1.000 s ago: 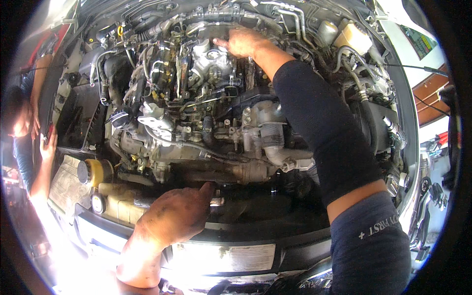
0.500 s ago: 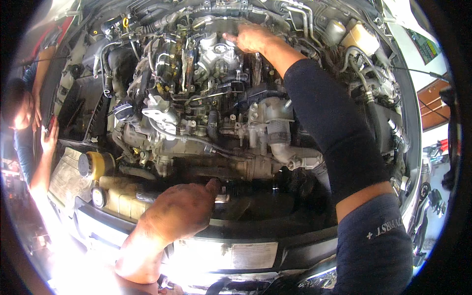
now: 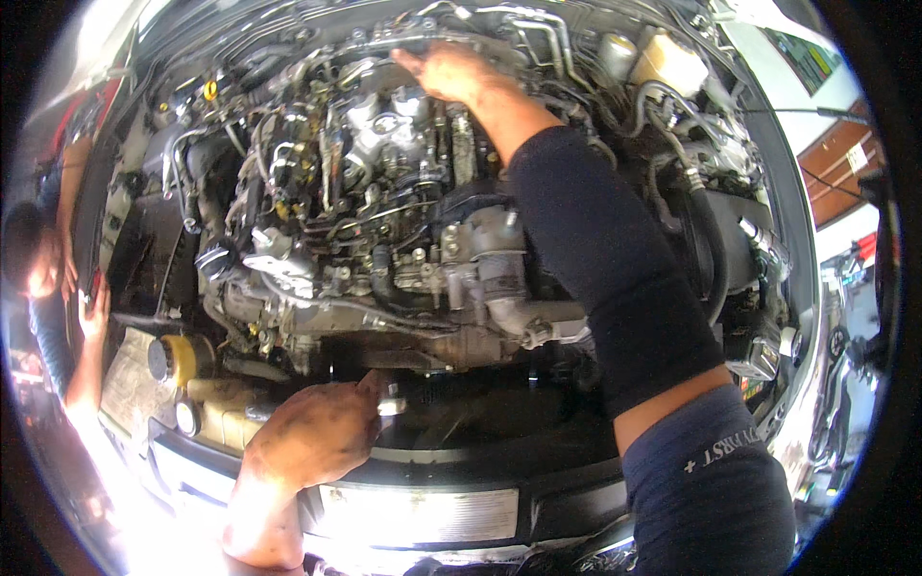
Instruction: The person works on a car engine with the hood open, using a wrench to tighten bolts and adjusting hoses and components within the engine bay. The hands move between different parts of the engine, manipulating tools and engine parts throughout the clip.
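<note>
An open engine bay lies in front of me, with the engine [image 3: 384,240] in its middle. My left hand [image 3: 322,432] is closed in a fist above the dark gap at the front of the engine. From its thumb side sticks a shiny silver metal piece [image 3: 392,407]; the rest of it is hidden in the fist. Stretched across the engine, my right arm ends with my right hand [image 3: 447,75] at the rear, just behind the silver intake casting [image 3: 384,125]. Its thumb side points left, while its other fingers are blurred and partly out of sight.
At the left fender another person's hand [image 3: 93,312] rests by the edge. A yellowish cap [image 3: 182,360] and a pale plastic tank [image 3: 235,396] are at the front left. A white reservoir [image 3: 669,65] is at the back right. Hoses and pipes surround the engine.
The whole view has shifted, so the engine appears farther left and slightly lower. My right hand reaches a little farther back past the intake casting. My left hand stays closed at the front.
</note>
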The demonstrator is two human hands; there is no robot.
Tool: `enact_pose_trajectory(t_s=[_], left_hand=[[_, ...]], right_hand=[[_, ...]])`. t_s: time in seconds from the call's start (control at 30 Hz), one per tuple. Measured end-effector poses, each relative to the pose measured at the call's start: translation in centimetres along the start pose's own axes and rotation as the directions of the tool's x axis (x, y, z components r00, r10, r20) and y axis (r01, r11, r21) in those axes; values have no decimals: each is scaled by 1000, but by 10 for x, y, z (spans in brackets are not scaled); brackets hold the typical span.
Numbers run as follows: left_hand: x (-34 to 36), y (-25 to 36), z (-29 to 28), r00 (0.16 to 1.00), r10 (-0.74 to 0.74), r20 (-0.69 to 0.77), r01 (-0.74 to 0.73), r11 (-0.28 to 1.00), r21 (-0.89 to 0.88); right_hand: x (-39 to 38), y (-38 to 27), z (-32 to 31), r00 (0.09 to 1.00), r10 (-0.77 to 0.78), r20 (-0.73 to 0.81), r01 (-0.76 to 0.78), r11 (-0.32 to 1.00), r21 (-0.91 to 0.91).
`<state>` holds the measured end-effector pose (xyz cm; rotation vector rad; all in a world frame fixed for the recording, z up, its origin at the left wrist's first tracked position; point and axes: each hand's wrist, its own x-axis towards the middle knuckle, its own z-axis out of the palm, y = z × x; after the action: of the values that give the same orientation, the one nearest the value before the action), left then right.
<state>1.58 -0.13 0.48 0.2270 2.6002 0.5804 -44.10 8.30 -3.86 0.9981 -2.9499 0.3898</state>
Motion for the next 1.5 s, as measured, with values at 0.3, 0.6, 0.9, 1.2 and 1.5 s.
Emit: enact_pose_trajectory(t_s=[0.3, 0.6, 0.9, 1.2, 1.5], left_hand=[[13, 13, -13, 957, -259, 132, 254, 966, 56], [-1, 2, -13, 999, -43, -22, 45, 993, 105], [-6, -13, 6, 974, 103, -200, -77, 988, 134], [-12, -9, -9, 987, 34, -159, -52, 993, -111], [-18, -12, -2, 924, 76, -375, -105, 993, -58]], right_hand=[[-18, -1, -21, 993, 61, -102, -37, 972, 230], [-16, -10, -11, 990, -2, -140, 30, 979, 199], [-23, -10, -9, 999, 54, 3, -53, 962, 268], [-17, 3, 8, 991, -123, 57, 111, 977, 180], [-26, -12, 5, 999, -7, 34, -7, 917, 400]])
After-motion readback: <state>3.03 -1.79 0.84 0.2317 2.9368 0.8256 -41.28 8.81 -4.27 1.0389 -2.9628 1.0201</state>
